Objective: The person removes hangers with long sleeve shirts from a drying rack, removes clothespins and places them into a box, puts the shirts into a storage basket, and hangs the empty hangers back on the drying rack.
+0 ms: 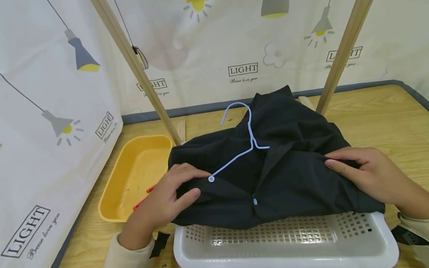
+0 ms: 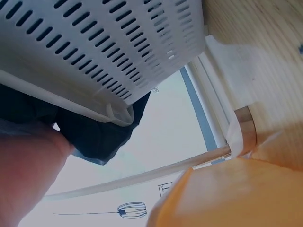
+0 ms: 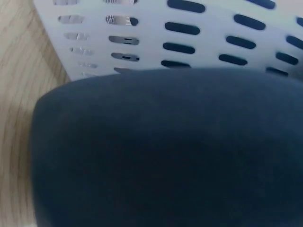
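A black shirt [image 1: 301,182] with pale blue buttons lies bunched over a white perforated basket [image 1: 283,261]. A light blue wire hanger [image 1: 251,128] sits in its neck opening, hook upward, with the lower parts hidden by cloth. My left hand [image 1: 163,195] rests on the shirt's left side, index fingertip beside a button [image 1: 211,179] at the hanger's visible left end; its thumb lies apart from that finger. On the other side my right hand [image 1: 375,175] pinches the shirt between thumb and index finger. Dark cloth fills most of the right wrist view.
A yellow tray [image 1: 110,189] with a red item [image 1: 140,203] partly visible stands at the left. Two wooden poles [image 1: 137,69] rise behind the shirt. A printed curtain [image 1: 211,47] closes off the back and left of the wooden table [image 1: 395,123].
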A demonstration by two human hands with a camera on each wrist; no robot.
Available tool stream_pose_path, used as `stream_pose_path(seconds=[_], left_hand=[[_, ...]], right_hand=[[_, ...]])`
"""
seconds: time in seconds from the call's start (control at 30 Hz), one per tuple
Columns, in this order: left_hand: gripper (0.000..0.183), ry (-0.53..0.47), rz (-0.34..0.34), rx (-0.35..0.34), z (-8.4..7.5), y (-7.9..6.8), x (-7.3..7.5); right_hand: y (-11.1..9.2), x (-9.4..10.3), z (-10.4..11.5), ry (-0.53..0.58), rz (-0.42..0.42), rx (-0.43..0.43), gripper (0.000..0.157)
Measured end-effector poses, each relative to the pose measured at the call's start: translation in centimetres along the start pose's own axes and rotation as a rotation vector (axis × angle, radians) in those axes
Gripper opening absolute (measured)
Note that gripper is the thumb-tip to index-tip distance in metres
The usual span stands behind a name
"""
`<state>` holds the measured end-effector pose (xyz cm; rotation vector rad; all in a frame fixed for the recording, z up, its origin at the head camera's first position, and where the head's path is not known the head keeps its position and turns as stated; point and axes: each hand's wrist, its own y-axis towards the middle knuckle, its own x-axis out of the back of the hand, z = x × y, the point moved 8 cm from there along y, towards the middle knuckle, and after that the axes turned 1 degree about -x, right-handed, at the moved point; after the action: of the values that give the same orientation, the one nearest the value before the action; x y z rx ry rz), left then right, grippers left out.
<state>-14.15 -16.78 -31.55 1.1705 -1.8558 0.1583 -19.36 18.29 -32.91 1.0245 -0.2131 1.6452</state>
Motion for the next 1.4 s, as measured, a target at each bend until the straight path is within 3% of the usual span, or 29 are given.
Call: stream_pose_path(seconds=[0.13,0.3,0.47,0.77,1.0,1.4], left_hand=[[0.027,-0.014,0.005,0.025,0.4,0.0,0.1],[0.015,0.047,-0.040,0.063,0.8,0.1,0.1],[0.004,0.081,-0.113,0.019,0.6,0.4,0.4],[0.015,-0.015,-0.224,-0.063,0.7,0.0,1.5],[0.019,-0.117,-0.216,-0.080,1.0,-0.2,1.8],[0.033,-0.295,-0.122,-0.004,2.0,-0.2,1.2]], right_hand=[[0.0,0.1,0.2,0.003,-0.018,0.018,0.024],[0.0,0.2,0.2,0.016,-0.025,0.001,0.023],[0.0,0.1,-0.1,0.014,-0.022,-0.009,0.022],[0.0,0.2,-0.7,0.061,-0.041,-0.058,0.020],[0.0,0.2,-1.0,0.088,-0.045,-0.109,0.016],[0.1,0.5,-1.4,0.117,-0.058,-0.107,0.016]])
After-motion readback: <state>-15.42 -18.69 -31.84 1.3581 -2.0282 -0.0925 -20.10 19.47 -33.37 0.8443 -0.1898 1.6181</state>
